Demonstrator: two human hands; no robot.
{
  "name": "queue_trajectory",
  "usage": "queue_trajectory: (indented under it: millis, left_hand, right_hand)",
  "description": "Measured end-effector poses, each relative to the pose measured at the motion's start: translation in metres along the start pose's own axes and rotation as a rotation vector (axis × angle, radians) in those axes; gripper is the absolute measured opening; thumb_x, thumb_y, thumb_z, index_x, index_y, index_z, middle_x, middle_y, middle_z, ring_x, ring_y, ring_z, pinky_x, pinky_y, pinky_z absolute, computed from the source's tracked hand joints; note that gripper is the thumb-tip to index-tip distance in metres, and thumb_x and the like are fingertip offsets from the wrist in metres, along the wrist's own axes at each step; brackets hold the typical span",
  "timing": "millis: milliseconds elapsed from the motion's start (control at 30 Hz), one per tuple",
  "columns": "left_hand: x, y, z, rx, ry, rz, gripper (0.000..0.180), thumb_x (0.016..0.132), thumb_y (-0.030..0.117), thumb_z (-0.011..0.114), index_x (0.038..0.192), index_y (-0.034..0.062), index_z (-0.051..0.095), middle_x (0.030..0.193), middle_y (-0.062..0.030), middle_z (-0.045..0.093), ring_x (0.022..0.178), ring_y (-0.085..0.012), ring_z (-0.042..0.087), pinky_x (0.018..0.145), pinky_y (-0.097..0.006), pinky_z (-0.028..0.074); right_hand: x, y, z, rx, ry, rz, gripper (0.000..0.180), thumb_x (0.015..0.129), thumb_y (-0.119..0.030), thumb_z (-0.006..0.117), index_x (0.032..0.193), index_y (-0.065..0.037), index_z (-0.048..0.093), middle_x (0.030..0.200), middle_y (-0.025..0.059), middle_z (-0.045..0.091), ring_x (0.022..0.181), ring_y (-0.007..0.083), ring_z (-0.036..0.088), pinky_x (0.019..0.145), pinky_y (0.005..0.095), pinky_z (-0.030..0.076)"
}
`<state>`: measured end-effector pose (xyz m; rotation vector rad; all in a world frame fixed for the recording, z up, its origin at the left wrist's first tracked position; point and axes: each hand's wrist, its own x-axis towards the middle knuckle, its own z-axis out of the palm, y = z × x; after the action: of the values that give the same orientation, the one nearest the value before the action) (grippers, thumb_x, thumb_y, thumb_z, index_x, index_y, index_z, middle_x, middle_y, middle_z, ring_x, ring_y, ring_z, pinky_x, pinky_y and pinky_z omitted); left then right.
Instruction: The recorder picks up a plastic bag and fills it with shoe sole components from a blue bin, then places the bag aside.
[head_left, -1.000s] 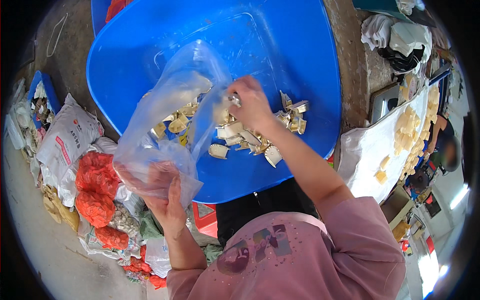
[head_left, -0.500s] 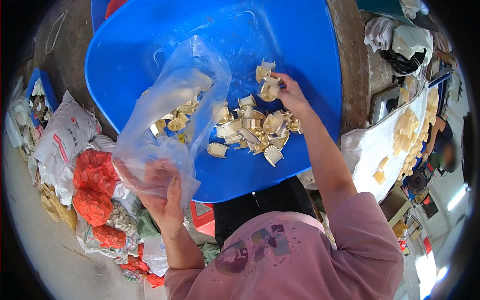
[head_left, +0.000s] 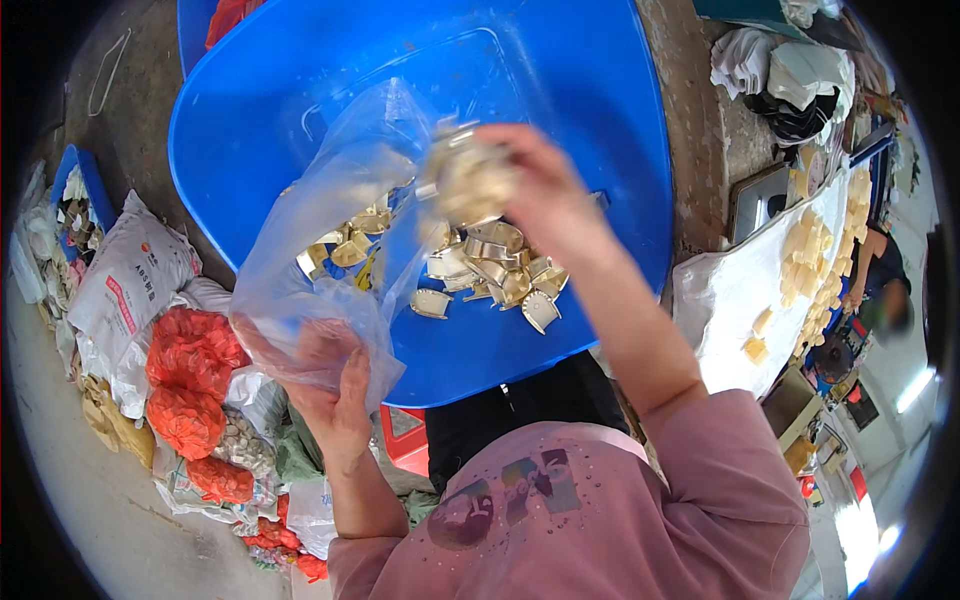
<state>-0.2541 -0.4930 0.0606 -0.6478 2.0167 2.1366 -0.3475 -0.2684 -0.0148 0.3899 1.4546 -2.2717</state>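
My left hand (head_left: 335,400) grips the near end of a clear plastic bag (head_left: 285,275), its fingers showing dimly through the film and its thumb outside. The bag stretches over the left part of a big blue tub (head_left: 590,70). In my right hand (head_left: 545,190), smeared by motion, is a clump of gold curved plastic parts (head_left: 468,180), right at the bag's right side. Below that hand a pile of the same gold parts (head_left: 495,265) lies in the tub. More gold parts (head_left: 350,240) show through or beneath the bag; I cannot tell which.
White sacks (head_left: 135,265) and red bags (head_left: 190,380) are heaped on the floor at left. A red stool (head_left: 405,440) stands under the tub's near edge. At right, a white-covered surface (head_left: 715,310) carries many cream pieces (head_left: 808,260), with another person (head_left: 875,270) beyond it.
My right hand has swung left with the gold parts, from above the pile's right side to the bag's edge. My left hand stays on the bag.
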Motion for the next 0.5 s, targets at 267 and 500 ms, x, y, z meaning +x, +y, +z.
queue_trajectory:
  millis: [267, 500]
  left_hand:
    - [-0.001, -0.002, -0.004, 0.068, 0.085, -0.069, 0.069, 0.075, -0.010, 0.052, 0.134, 0.0016, 0.017, 0.110, -0.0149, 0.050, 0.098, -0.0213, 0.052, 0.088, -0.035, 0.041]
    - [-0.005, -0.001, -0.010, 0.082, 0.036, 0.012, 0.069, 0.077, -0.010, 0.049, 0.135, 0.0014, 0.015, 0.105, -0.0143, 0.051, 0.091, -0.0195, 0.054, 0.081, -0.033, 0.045]
  right_hand:
    - [0.005, 0.032, 0.071, -0.456, -0.192, 0.104, 0.041, 0.079, -0.015, 0.058, 0.117, -0.005, 0.048, 0.119, 0.0115, 0.052, 0.100, 0.0193, 0.055, 0.083, 0.0317, 0.045]
    - [0.012, 0.057, -0.064, -1.615, -0.136, 0.297, 0.053, 0.066, -0.009, 0.063, 0.117, -0.019, 0.051, 0.126, 0.0103, 0.039, 0.113, 0.0336, 0.038, 0.092, 0.0408, 0.040]
